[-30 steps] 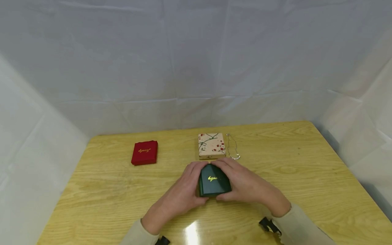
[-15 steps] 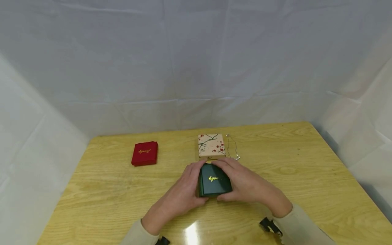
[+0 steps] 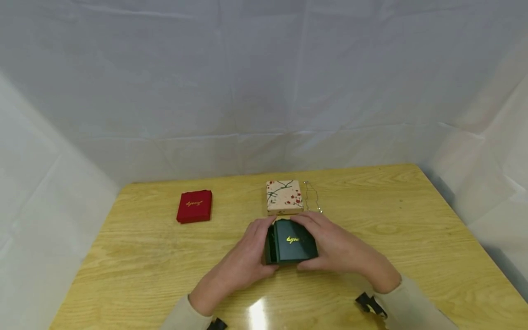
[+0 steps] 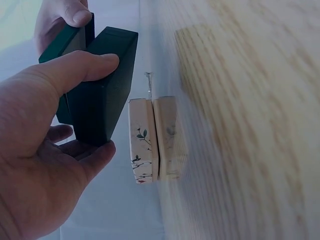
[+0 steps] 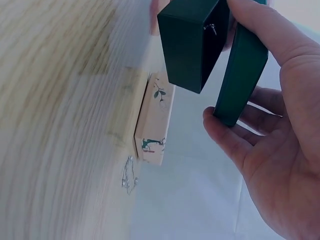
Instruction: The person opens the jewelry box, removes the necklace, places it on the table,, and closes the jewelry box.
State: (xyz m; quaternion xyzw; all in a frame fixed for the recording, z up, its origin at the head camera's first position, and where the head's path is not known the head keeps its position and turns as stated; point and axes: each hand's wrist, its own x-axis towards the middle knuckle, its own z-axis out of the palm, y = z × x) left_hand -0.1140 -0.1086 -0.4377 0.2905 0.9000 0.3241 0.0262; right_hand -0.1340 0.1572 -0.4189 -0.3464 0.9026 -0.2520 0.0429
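Note:
A dark green jewelry box with gold lettering is held between both hands in the head view, slightly above the table. My left hand (image 3: 247,254) grips its base (image 4: 110,95), thumb on one side and fingers on the other. The lid (image 3: 299,243) is in the grip of my right hand (image 3: 336,247). A gap shows between lid and base, and the right wrist view shows a small shiny piece (image 5: 211,28) inside the base; what it is, I cannot tell. Just behind lies a cream floral box (image 3: 284,197), with a thin silver chain necklace (image 3: 316,195) beside it.
A red jewelry box (image 3: 195,206) lies at the back left of the wooden table (image 3: 144,266). White cloth (image 3: 247,91) hangs behind the table and along its sides.
The lid has swung away from the base toward the right, opening a gap on the left. My right hand has shifted slightly right with it. My left hand stays nearly still.

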